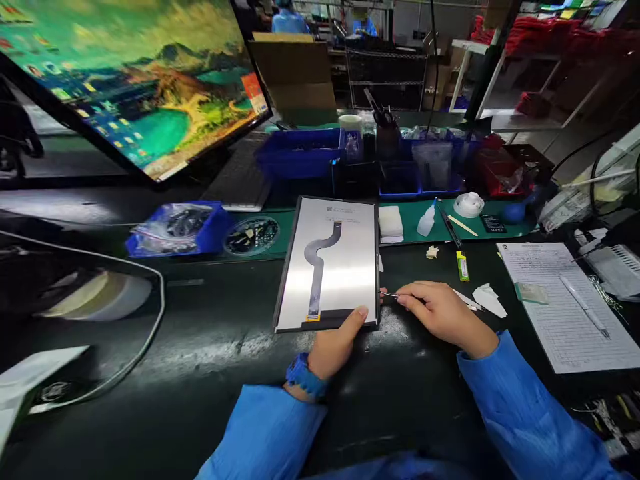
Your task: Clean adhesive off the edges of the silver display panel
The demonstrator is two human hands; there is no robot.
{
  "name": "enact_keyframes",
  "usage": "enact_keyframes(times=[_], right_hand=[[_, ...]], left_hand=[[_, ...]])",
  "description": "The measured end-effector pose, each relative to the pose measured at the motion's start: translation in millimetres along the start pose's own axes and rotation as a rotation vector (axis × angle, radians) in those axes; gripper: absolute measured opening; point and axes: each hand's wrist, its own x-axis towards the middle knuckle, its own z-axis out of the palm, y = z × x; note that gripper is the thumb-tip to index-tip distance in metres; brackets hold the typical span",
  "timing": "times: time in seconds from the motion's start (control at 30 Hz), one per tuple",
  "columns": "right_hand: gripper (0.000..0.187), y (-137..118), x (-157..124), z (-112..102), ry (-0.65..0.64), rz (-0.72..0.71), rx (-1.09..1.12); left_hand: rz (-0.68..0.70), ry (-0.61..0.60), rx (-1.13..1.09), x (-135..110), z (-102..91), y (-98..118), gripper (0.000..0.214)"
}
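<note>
Across the mat's (410, 213) near edge, as viewed, the left hand (333, 350) clasps the panel's (350, 267) corner, likely light, stiff, fragile, best edge-held; the right hand (440, 310) pinches a thin tool (389, 295).

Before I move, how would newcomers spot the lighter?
Find the green mat on the black table. Near its front edge, beyond the right hand, lies the lighter. Its yellow-green body stands out from the dark tool and white paper nearby.
</note>
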Motion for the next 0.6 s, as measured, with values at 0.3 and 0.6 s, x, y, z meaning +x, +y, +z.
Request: enact_keyframes(times=[0.3, 0.6], right_hand=[[0.017, 0.8, 0.6, -1.4, 0.025, -0.024, -0.009], [0.011, 2.8, -0.1, -0.6, 0.019, 0.001, -0.002]], left_hand=[[-0.005, -0.081, -0.099, 0.4, 2.3, 5.2, 0.044], [0.011, -0.068, -0.089, 0.1, 1.8, 7.1, 0.045]])
